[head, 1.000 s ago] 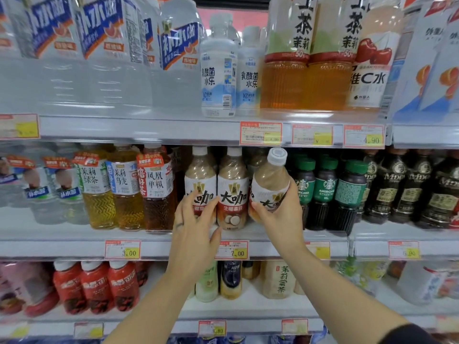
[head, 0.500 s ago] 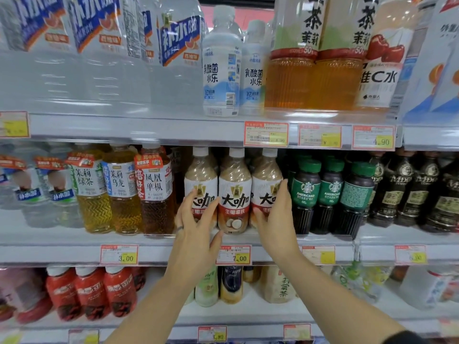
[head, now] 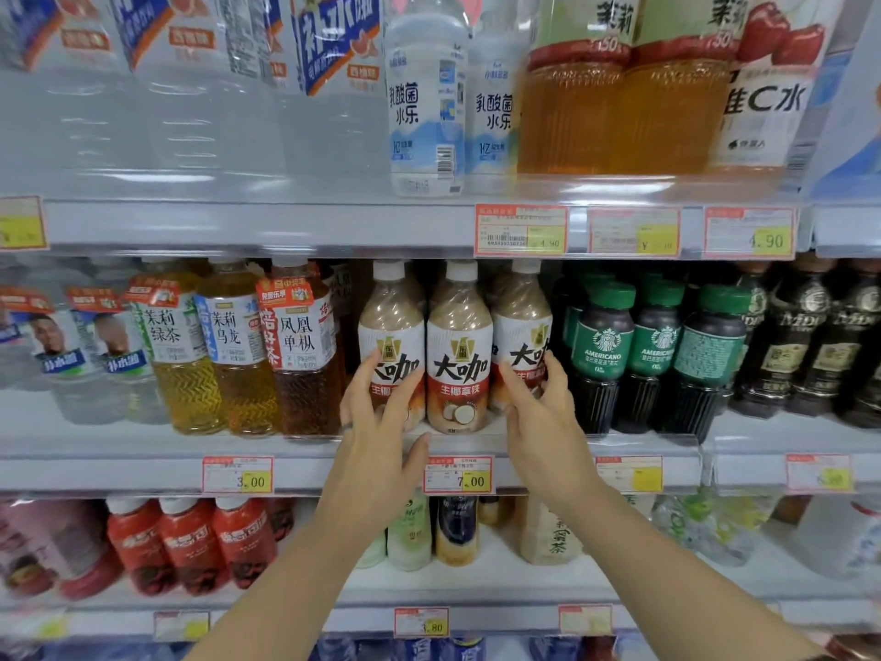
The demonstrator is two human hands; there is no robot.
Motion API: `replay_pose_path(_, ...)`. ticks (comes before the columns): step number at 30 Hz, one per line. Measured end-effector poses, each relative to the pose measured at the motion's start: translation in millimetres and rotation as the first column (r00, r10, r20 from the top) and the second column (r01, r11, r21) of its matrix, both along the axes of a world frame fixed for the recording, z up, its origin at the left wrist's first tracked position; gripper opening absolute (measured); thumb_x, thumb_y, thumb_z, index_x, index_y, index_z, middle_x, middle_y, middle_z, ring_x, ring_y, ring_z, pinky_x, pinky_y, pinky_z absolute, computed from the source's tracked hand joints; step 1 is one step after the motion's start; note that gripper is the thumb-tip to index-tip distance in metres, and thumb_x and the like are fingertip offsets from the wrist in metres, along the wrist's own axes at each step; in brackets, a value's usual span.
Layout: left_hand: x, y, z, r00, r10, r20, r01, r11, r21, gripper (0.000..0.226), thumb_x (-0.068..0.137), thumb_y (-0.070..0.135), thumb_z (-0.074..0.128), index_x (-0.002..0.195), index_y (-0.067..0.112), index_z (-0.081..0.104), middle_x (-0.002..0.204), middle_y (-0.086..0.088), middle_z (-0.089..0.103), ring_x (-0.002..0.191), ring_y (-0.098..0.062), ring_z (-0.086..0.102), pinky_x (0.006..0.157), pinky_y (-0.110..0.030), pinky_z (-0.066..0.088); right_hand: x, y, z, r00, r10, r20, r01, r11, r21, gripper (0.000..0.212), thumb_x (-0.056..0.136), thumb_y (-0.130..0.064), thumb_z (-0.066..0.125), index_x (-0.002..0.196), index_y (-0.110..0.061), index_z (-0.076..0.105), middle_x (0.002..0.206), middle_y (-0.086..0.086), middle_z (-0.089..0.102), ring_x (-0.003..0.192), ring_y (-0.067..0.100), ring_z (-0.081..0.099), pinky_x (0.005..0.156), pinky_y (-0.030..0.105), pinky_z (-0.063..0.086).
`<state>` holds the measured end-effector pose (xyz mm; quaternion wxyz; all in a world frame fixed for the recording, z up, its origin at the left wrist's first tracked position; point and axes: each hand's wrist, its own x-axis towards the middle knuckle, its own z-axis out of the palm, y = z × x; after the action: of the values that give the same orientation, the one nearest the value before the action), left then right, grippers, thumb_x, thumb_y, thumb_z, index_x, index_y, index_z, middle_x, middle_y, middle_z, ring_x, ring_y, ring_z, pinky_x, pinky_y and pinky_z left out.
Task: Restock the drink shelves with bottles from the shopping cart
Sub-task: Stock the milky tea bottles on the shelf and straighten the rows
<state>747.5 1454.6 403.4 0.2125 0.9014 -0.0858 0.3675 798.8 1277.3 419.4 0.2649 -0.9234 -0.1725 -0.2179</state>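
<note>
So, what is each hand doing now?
Left hand: open, touching left beige white-capped plastic bottle.
Right hand: gripping right beige white-capped plastic bottle.

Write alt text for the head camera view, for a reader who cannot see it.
Two bare hands reach to three white-capped milk coffee bottles on the middle shelf: the left hand touches the left bottle, the right hand holds the right bottle. Tea bottles stand left of them, green-capped coffee bottles right.
</note>
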Motion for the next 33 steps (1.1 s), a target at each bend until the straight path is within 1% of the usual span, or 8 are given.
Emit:
replay_pose_path(3, 1, 1, 0, 1.0, -0.003, -0.006, 0.003, 1.0, 0.003, 0.066, 0.081, 0.017, 0.067, 0.14, 0.021, 0.037, 0.15, 0.003, 0.0, 0.131, 0.0, 0.004, 0.092, -0.024, 0.029, 7, 2, 3, 1.0, -0.013, -0.003, 0.013, 1.0, 0.022, 0.059, 0.092, -0.005, 0.044, 0.145, -0.028, 0.029, 0.15, 0.013, 0.005, 0.131, 0.034, 0.023, 0.101, 0.039, 0.038)
replay_pose_path(8, 2, 0, 0, 1.0, 0.001, -0.023, 0.0, 1.0, 0.008, 0.065, 0.083, 0.018, 0.066, 0.141, 0.022, 0.036, 0.15, 0.007, -0.003, 0.141, -0.023, 0.01, 0.1, -0.027, 0.019, 21, 3, 6, 0.998, 0.049, -0.037, -0.045, 0.996, 0.08, 0.055, 0.093, -0.004, 0.044, 0.143, -0.025, 0.035, 0.148, 0.012, 0.006, 0.131, 0.035, 0.03, 0.104, 0.038, 0.039)
replay_pose_path(11, 2, 2, -1, 1.0, 0.009, -0.023, -0.009, 1.0, 0.016, 0.065, 0.083, 0.018, 0.066, 0.14, 0.022, 0.037, 0.15, 0.005, -0.001, 0.141, -0.026, 0.014, 0.101, -0.028, 0.018, 23, -1, 6, 0.991, 0.1, -0.089, -0.084, 0.983, 0.161, 0.051, 0.096, -0.006, 0.039, 0.143, -0.026, 0.035, 0.154, 0.016, -0.005, 0.141, 0.035, 0.015, 0.11, 0.026, 0.018)
replay_pose_path(13, 3, 2, -1, 1.0, 0.008, -0.026, -0.007, 1.0, 0.015, 0.065, 0.083, 0.018, 0.066, 0.14, 0.021, 0.037, 0.15, 0.003, 0.0, 0.14, -0.027, 0.017, 0.1, -0.027, 0.021, 28, -2, 8, 0.978, 0.151, -0.145, -0.12, 0.973, 0.199, 0.05, 0.097, -0.006, 0.036, 0.143, -0.026, 0.034, 0.155, 0.017, -0.009, 0.145, 0.032, 0.006, 0.11, 0.023, 0.008)
replay_pose_path(18, 3, 3, -1, 0.999, -0.009, -0.036, 0.008, 1.0, -0.012, 0.064, 0.083, 0.017, 0.065, 0.14, 0.023, 0.037, 0.151, 0.005, -0.001, 0.14, -0.025, 0.017, 0.1, -0.026, 0.026, 42, 5, 11, 0.973, 0.138, -0.187, -0.101, 0.976, 0.191, 0.047, 0.097, -0.009, 0.036, 0.142, -0.023, 0.037, 0.155, 0.014, 0.0, 0.14, 0.036, 0.02, 0.117, 0.041, 0.018)
replay_pose_path(24, 2, 3, -2, 1.0, 0.01, -0.021, -0.01, 1.0, 0.014, 0.062, 0.082, 0.017, 0.066, 0.138, 0.021, 0.039, 0.151, 0.003, 0.001, 0.14, -0.024, 0.017, 0.103, -0.024, 0.019, 53, 11, 16, 0.967, 0.075, -0.242, -0.047, 0.992, 0.12, 0.056, 0.092, -0.003, 0.04, 0.142, -0.028, 0.035, 0.154, 0.012, -0.006, 0.136, 0.04, 0.022, 0.116, 0.04, 0.018)
replay_pose_path(29, 2, 2, 0, 1.0, 0.003, -0.03, -0.002, 1.0, 0.022, 0.061, 0.084, 0.019, 0.064, 0.139, 0.023, 0.037, 0.151, 0.006, -0.002, 0.141, -0.021, 0.013, 0.102, -0.023, 0.017, 48, 9, 22, 0.959, 0.144, -0.244, -0.095, 0.975, 0.2, 0.052, 0.092, 0.004, 0.04, 0.141, -0.014, 0.038, 0.155, 0.012, 0.0, 0.141, 0.029, 0.02, 0.117, 0.03, 0.012)
replay_pose_path(33, -5, 2, -1, 0.998, -0.048, -0.038, 0.047, 0.999, -0.027, 0.061, 0.086, 0.017, 0.062, 0.14, 0.024, 0.036, 0.152, 0.008, -0.002, 0.139, -0.018, 0.016, 0.1, -0.023, 0.032, 18, -11, 25, 0.963, 0.198, -0.183, -0.167, 0.971, 0.17, 0.048, 0.096, 0.002, 0.036, 0.142, -0.01, 0.035, 0.156, 0.01, 0.012, 0.141, 0.018, 0.02, 0.1, 0.004, 0.006)
